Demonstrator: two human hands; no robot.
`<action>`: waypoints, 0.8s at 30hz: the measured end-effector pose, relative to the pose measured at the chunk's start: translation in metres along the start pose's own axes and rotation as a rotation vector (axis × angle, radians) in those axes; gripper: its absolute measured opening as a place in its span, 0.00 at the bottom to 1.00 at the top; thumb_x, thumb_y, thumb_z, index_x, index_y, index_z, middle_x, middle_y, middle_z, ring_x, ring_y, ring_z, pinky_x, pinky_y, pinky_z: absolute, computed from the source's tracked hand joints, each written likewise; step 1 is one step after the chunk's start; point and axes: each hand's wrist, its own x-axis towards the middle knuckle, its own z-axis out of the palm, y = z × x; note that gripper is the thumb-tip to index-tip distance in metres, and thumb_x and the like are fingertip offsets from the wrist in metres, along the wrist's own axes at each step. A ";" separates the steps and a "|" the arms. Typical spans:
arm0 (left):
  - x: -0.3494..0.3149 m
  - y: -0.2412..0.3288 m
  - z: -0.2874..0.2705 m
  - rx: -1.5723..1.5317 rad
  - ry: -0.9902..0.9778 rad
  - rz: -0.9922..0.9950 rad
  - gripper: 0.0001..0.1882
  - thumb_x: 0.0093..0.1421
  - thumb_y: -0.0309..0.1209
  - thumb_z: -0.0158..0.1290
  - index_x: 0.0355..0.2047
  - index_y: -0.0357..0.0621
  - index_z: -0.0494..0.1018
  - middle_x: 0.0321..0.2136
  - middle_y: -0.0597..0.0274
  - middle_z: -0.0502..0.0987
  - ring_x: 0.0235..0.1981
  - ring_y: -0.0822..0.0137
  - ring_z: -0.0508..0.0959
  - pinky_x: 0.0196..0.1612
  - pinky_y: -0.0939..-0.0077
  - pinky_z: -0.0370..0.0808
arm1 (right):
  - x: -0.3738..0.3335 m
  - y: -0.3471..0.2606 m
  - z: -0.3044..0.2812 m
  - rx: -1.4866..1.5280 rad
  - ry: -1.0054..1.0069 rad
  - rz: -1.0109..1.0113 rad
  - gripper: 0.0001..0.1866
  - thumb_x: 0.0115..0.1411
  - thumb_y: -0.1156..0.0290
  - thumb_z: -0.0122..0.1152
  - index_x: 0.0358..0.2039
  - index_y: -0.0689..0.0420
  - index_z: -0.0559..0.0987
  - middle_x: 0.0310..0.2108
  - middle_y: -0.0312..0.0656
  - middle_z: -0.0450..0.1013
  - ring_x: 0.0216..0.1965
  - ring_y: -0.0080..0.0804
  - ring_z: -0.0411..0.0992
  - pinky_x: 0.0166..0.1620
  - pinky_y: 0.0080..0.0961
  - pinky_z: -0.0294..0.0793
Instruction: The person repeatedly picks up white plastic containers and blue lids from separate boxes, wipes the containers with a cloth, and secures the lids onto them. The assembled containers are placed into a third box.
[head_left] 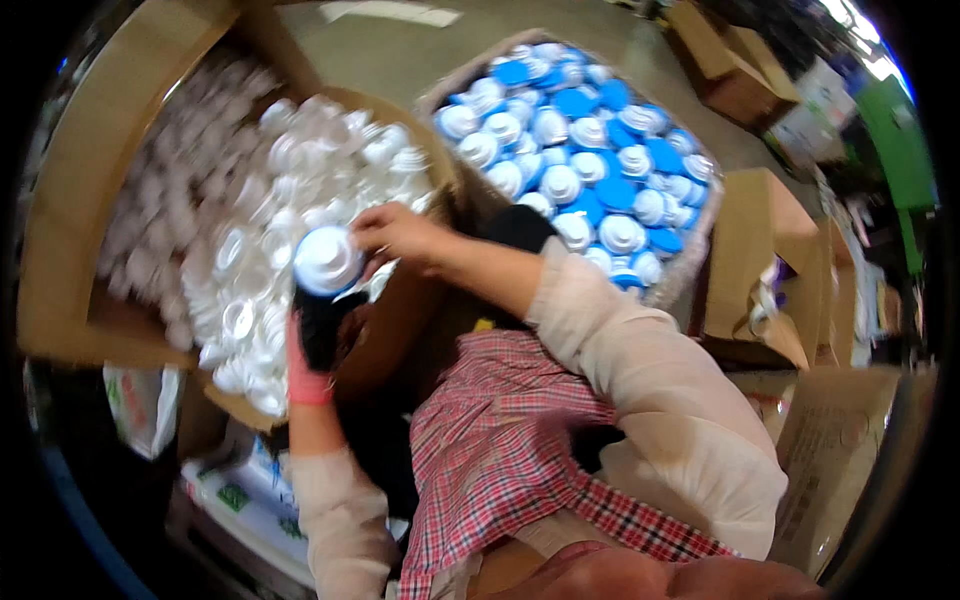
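Observation:
A round cap [328, 258] with a stepped white top and a blue rim is held over the large open carton. My left hand [322, 335], in a black glove with a pink cuff, grips it from below. At the cap's right edge, the bent bare fingers of my right hand [400, 235] pinch it. Under and around my hands lie many loose white plastic pieces [275, 235], some ring-shaped and some stepped. Frosted, paler pieces [185, 165] fill the carton's left side. My left fingertips are partly hidden behind the cap.
The carton [85, 150] has tall cardboard walls. To the right stands a plastic-lined container [705, 215] heaped with blue-and-white caps [560, 185]. An opened cardboard box [745, 265] is beside it, with another box [725, 65] farther back. A green object [890, 140] stands at far right.

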 end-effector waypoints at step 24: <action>0.003 0.009 -0.007 -1.311 -0.154 -0.152 0.41 0.65 0.61 0.28 0.65 0.39 0.53 0.60 0.53 0.62 0.59 0.57 0.67 0.62 0.62 0.62 | -0.037 -0.024 0.068 -1.285 -0.130 -0.895 0.35 0.49 0.64 0.68 0.57 0.55 0.67 0.44 0.47 0.63 0.37 0.45 0.73 0.38 0.35 0.76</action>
